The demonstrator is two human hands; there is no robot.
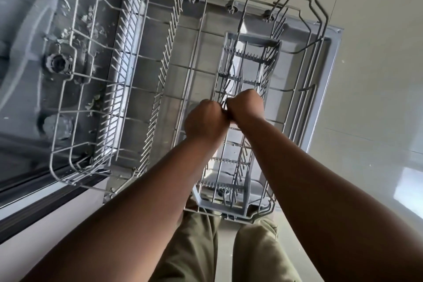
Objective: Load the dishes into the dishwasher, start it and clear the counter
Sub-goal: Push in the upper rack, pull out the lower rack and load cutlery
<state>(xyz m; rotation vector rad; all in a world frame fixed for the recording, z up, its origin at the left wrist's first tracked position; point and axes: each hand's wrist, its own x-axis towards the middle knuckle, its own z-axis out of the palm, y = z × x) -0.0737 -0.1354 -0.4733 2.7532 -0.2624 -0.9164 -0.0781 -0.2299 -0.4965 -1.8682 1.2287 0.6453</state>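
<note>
A: What do you see when you look down?

B: A big wire rack (201, 52) pulled out of the dishwasher (34, 52). It sits over the open door (325, 57). Both hands are in the middle of it.

A: What are the hands doing?

B: The left hand (203, 119) and the right hand (246, 106) are pressed together, knuckle to knuckle. Both have their fingers curled tight. They seem to pinch thin metal forks (237, 78), whose tines poke up toward 12 o'clock from the fists. I cannot tell just how many pieces each hand holds.

A: Where is that?

B: Right over the grey cutlery basket (251, 57). It is long and runs from 12 o'clock down to 6 o'clock in the right half of the rack.

A: And the inside of the dishwasher?

B: It is at 9 o'clock. Its floor has bits of dirt (91, 14) on it. The person's green trousers (256, 256) show at 6 o'clock.
</note>
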